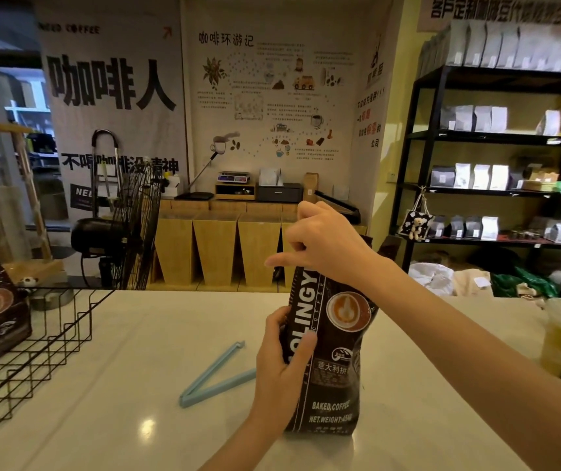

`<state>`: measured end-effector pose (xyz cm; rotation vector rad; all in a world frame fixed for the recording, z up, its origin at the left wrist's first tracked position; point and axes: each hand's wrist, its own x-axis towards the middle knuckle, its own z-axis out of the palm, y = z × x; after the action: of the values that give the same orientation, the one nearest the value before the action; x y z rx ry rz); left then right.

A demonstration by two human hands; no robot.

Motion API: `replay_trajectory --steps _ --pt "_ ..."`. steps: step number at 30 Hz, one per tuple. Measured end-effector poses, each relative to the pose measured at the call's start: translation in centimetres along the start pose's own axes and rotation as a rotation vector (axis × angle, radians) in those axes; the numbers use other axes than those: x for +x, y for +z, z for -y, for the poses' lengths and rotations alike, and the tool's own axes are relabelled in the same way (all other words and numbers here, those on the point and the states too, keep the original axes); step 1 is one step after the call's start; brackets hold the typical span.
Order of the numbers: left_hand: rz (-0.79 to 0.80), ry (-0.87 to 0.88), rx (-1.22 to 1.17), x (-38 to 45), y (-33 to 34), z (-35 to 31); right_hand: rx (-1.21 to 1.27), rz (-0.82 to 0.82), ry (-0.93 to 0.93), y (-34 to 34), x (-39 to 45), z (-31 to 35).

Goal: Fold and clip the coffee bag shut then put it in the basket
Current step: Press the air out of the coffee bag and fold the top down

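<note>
Coffee bag (331, 338) upright on counter (136, 385), left hand (280, 365) gripping its side, right hand (323, 243) pinching its top, blue clip (211, 377) lying open beside, wire basket (31, 338) at left

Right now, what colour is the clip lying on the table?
Light blue. The clip lies open in a V beside the coffee bag, seen in the head view.

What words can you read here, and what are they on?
Coffee bag held by both hands: "BAKED.COFFEE", "NET.WEIGHT:" (number unclear), "意大利拼"; brand cut off, "OLINGY".
Left banner: "咖啡人", "COFFEE".
Middle poster: "咖啡环游记"; small print too tiny.
Shelf bag labels: blurred, unreadable.
</note>
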<state>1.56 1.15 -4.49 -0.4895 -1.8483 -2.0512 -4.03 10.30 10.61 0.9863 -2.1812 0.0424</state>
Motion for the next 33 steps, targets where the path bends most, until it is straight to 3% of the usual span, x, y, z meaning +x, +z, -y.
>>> replay_trajectory --steps 8,13,17,19,22,25,28,31,33 --pt "-0.21 0.044 -0.011 1.3 0.5 -0.8 -0.122 -0.248 -0.102 1.4 -0.1 -0.1" --pt "-0.277 0.049 0.029 1.0 0.4 -0.5 -0.283 -0.246 -0.198 2.0 0.2 0.4" --pt "-0.289 0.076 0.064 0.9 0.2 -0.6 -0.304 -0.249 -0.157 1.1 0.1 1.0" --pt "-0.292 0.083 0.08 1.0 0.1 -0.5 -0.195 -0.341 -0.078 0.1 -0.6 0.5" --pt "-0.292 0.109 0.127 1.3 0.0 -0.3 0.018 -0.623 0.184 -0.6 -3.7 -0.2" --pt "-0.306 0.131 0.159 1.5 -0.1 -0.1 0.541 -0.758 0.611 1.1 -8.1 0.1" --pt "-0.308 0.121 0.133 1.7 -0.2 -0.1 0.979 -0.573 0.946 4.3 -12.5 1.7" --pt "-0.293 0.099 0.106 1.8 -0.1 -0.3 1.242 -0.295 1.004 7.1 -15.8 4.5" --pt "-0.289 0.087 0.093 1.8 0.0 -0.5 1.381 -0.198 0.996 8.0 -16.7 6.0"
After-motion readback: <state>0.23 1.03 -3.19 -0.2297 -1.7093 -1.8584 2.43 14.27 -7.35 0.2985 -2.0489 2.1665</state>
